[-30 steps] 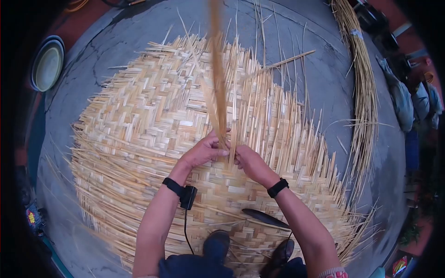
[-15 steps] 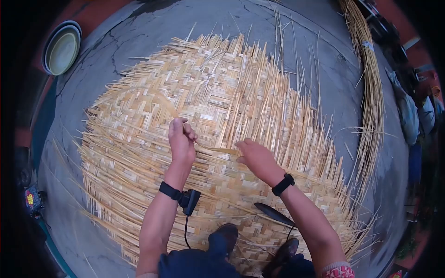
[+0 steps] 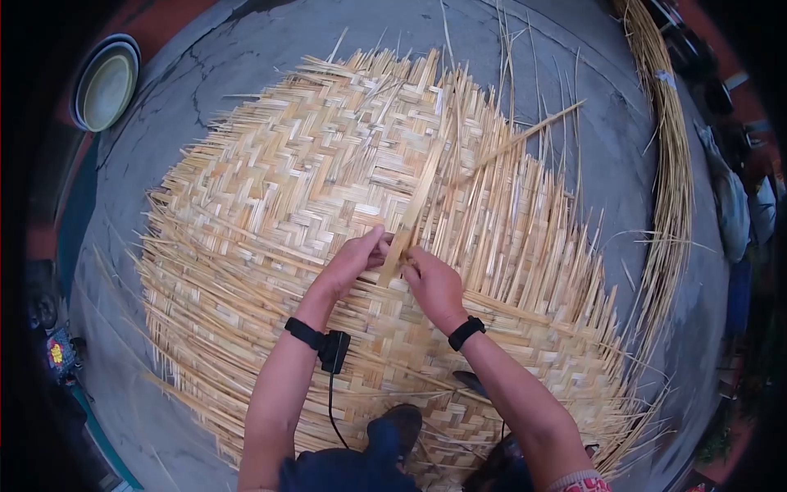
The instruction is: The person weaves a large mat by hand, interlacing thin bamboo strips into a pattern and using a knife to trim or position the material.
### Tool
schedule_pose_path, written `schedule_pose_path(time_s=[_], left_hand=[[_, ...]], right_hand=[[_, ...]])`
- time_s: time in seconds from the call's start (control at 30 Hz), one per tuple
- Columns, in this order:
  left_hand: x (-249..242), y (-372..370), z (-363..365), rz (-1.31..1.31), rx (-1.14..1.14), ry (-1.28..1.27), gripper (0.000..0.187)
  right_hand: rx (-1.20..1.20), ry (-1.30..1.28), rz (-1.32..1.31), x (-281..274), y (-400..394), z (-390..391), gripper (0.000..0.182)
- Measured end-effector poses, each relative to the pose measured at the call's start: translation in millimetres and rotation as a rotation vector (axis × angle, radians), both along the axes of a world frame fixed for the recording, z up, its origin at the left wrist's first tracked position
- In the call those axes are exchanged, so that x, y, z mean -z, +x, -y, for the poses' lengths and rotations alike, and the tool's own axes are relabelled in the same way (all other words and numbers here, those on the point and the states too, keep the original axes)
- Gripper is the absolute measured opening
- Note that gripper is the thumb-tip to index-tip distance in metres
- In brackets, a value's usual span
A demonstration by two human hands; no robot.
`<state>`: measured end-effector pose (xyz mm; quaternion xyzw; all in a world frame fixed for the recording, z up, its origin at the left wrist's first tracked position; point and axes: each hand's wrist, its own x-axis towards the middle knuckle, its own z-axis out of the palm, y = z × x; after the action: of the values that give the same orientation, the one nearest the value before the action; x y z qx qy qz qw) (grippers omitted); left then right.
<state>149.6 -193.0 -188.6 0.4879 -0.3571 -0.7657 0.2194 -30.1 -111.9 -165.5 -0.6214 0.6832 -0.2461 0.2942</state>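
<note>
A large mat of flat pale reed strips (image 3: pixel 344 176), woven in a zigzag pattern, spreads over the floor under my hands. My left hand (image 3: pixel 354 258) is closed, its fingertips at the lower part of a wide reed strip (image 3: pixel 420 195) that stands out above the weave and slants up to the right. Close beside it, my right hand (image 3: pixel 436 283) pinches the same strip from the other side. Another, narrower strip (image 3: pixel 525 136) reaches past the mat's upper right edge. Some fingertips are hidden behind the wide strip.
Loose strip ends fringe the mat on all sides. A long bundle of reeds (image 3: pixel 666 156) lies at the right on the cracked grey floor (image 3: pixel 176 102). Stacked basins (image 3: pixel 106 88) are at the upper left. My shoe (image 3: pixel 402 426) is on the mat, near a dark flat object (image 3: pixel 469 382).
My hands, earlier apart with a strip stretched between them, have come together at the middle. The wide strip now stands upward between them, and another strip juts to the upper right.
</note>
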Motion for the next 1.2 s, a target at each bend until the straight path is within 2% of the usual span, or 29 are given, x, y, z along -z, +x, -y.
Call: schedule_pose_path(time_s=[0.03, 0.1, 0.13, 0.17, 0.2, 0.23, 0.27, 0.3, 0.33, 0.37, 0.4, 0.47, 0.53, 0.63, 0.67, 0.7, 0.77, 0.83, 0.87, 0.93, 0.97, 1.03, 1.1, 1.17, 1.2], left_hand=[[-4, 3, -1, 0.004, 0.000, 0.001, 0.058], [-24, 9, -3, -0.226, -0.154, -0.032, 0.038], [-23, 22, -4, -0.405, -0.383, -0.050, 0.039], [-17, 45, -2, -0.585, -0.610, -0.064, 0.045], [-4, 76, 6, -0.647, -0.764, -0.021, 0.044], [6, 97, 10, -0.707, -0.923, 0.025, 0.044], [-1, 99, 6, -0.710, -0.928, 0.019, 0.044], [-12, 106, 0, -0.598, -0.850, -0.155, 0.039], [-22, 111, -4, -0.480, -0.765, -0.324, 0.033], [-21, 110, -7, -0.402, -0.796, -0.366, 0.027], [-20, 111, -8, -0.400, -0.795, -0.370, 0.027], [-15, 109, -9, -0.121, -0.915, -0.308, 0.027], [5, 109, -4, -0.054, -0.952, -0.247, 0.023], [33, 116, 8, 0.076, -1.010, -0.163, 0.020], [27, 113, 12, 0.190, -1.012, -0.122, 0.018], [32, 116, 16, 0.177, -1.032, -0.071, 0.016], [28, 123, 23, 0.226, -1.075, -0.085, 0.022], [12, 118, 21, 0.428, -1.030, -0.001, 0.039], [13, 113, 21, 0.425, -1.033, 0.000, 0.039], [18, 105, 17, 1.270, -1.147, -0.478, 0.054], [9, 97, 9, 1.089, -1.113, -0.557, 0.060], [-14, 68, -13, 1.034, -0.712, -0.871, 0.056], [-27, 35, -32, 0.908, -0.429, -1.047, 0.055], [-28, 10, -41, 0.842, -0.363, -0.986, 0.053], [-28, 3, -46, 0.770, -0.304, -0.931, 0.051]], right_hand=[[0.000, 0.001, 0.004, 3, 1, 0, 0.017], [-0.283, 0.061, -0.200, 7, -1, 2, 0.020], [-0.283, 0.055, -0.204, 18, -4, 2, 0.020], [-0.149, 0.079, 0.206, 35, -10, 0, 0.021], [-0.009, 0.101, 0.615, 42, -16, -3, 0.022], [-0.009, 0.099, 0.611, 36, -25, -4, 0.022], [0.141, 0.132, 0.731, 26, -37, -4, 0.022], [0.290, 0.166, 0.853, 18, -48, -6, 0.022], [0.331, 0.067, 0.777, 11, -60, -10, 0.022], [0.324, -0.047, 0.635, 18, -74, -16, 0.018], [0.322, -0.049, 0.639, 15, -86, -23, 0.018], [0.234, -0.098, 0.067, 7, -109, -38, 0.014], [0.048, -0.139, -0.151, 1, -129, -55, 0.012], [-0.119, -0.125, -0.208, -1, -147, -66, 0.013], [-0.145, -0.012, -0.208, -8, -149, -64, 0.013], [-0.148, 0.006, -0.182, -9, -151, -66, 0.014], [-0.195, 0.039, -0.199, -9, -154, -61, 0.019], [-0.209, 0.114, -0.137, -18, -157, -60, 0.024], [-0.212, 0.113, -0.140, -23, -155, -57, 0.024], [-0.225, 0.270, -0.098, -28, -149, -49, 0.023], [-0.229, 0.275, -0.096, -27, -147, -48, 0.023], [-0.230, 0.285, -0.002, -20, -145, -43, 0.019], [-0.242, 0.327, -0.029, -18, -153, -37, 0.019], [-0.244, 0.434, -0.007, -16, -171, -31, 0.019], [-0.290, 0.443, -0.089, -26, -180, -28, 0.019]])
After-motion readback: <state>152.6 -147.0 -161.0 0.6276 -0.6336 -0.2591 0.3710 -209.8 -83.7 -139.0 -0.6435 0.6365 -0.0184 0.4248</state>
